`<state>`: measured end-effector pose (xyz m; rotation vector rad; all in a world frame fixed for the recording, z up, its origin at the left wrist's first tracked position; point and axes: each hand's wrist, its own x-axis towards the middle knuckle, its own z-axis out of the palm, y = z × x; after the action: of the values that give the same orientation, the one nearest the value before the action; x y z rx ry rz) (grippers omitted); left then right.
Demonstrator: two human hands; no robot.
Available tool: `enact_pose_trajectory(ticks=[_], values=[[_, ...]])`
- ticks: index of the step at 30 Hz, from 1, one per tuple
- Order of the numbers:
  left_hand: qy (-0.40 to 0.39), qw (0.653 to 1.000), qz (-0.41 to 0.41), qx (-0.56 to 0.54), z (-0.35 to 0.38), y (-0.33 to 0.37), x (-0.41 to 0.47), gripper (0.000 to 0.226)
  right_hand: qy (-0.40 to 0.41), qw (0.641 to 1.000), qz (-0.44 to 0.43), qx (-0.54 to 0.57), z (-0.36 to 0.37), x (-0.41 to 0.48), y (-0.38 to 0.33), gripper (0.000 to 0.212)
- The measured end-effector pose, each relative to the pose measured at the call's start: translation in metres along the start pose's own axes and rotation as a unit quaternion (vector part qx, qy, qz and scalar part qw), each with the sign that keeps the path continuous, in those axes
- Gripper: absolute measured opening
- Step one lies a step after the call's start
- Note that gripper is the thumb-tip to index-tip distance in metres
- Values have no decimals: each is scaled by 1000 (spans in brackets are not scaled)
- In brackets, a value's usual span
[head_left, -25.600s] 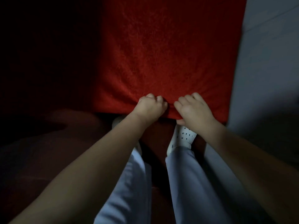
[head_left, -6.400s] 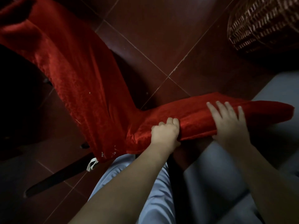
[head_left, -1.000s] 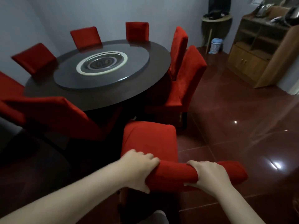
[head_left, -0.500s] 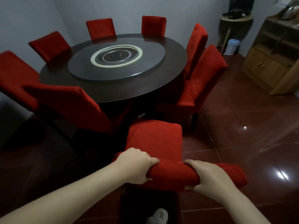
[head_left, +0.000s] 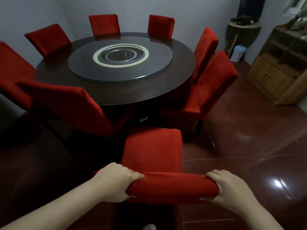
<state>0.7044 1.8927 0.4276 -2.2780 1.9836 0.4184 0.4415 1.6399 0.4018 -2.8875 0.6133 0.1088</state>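
Gripping chair back (head_left: 172,185) w/ curled fingers (head_left: 134,175)

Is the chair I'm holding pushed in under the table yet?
No, the chair, gripped at its backrest by the left hand and right hand, stands short of the round table, its whole seat showing.

No text is readable; the mark at the turntable (head_left: 120,63) centre is blurred.

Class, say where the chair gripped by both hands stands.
Head view, bottom centre: the chair stands just short of the round table, its backrest top held by the left hand and right hand.
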Motion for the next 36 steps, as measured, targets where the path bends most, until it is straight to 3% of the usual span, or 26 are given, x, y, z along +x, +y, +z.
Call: enact_pose_trajectory(ticks=[3, 14, 19, 22, 26, 29, 32, 36], values=[[6, 1000, -7, -21, 18, -23, -19, 66, 61, 998, -28, -13, 3, 18, -25, 58], [27, 998, -40, -47, 40, -32, -36, 66, 58, 996, -35, -55, 1, 30, -42, 52], [50, 997, -63, -15, 39, -24, -42, 64, -43, 995, -29, -84, -6, 31, -46, 69], [113, 991, -67, 26, 43, -17, -47, 60, -64, 989, -50, -125, -8, 31, -63, 87], [199, 968, -131, 74, 55, -5, -56, 75, -1, 990, -95, -103, 7, 24, -95, 97], [241, 954, -162, 69, 65, 2, -62, 75, 106, 981, -118, -114, 22, 21, -100, 78], [268, 946, -162, 81, 65, 4, -59, 69, 172, 964, -157, -126, 29, 27, -89, 64], [290, 942, -131, 107, 53, -1, -39, 61, 186, 954, -190, -140, 21, 50, -66, 66]])
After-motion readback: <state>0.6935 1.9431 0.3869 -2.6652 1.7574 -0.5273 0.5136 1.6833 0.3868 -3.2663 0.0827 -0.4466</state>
